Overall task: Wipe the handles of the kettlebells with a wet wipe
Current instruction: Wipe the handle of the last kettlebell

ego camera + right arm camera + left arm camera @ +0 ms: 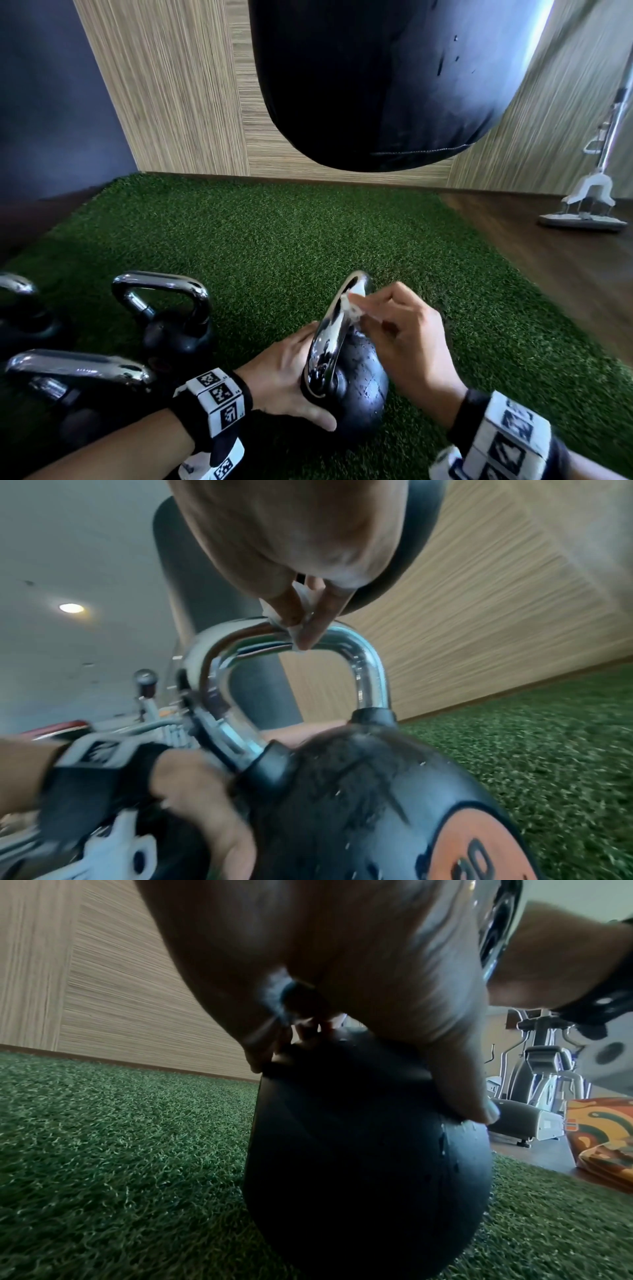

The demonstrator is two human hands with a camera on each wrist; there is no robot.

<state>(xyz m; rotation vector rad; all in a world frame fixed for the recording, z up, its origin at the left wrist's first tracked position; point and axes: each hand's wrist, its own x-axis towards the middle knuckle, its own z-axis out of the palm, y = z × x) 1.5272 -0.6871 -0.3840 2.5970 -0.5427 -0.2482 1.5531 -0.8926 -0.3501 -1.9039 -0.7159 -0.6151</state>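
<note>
A black kettlebell (363,380) with a chrome handle (330,329) stands tilted on the green turf (274,240). My left hand (287,377) cups its ball from the left, thumb across the front; in the left wrist view the thumb lies on the ball (359,1164). My right hand (366,310) pinches a crumpled white wet wipe (352,303) against the top bar of the handle. The right wrist view shows the wet wipe (294,631) pressed on the chrome handle (369,669), above the ball's orange label (479,845).
Three more chrome-handled kettlebells stand on the left: one (174,318) close by, one (78,373) nearer me, one (17,308) at the edge. A black punching bag (376,85) hangs ahead. A mop (582,205) stands on the wooden floor at right.
</note>
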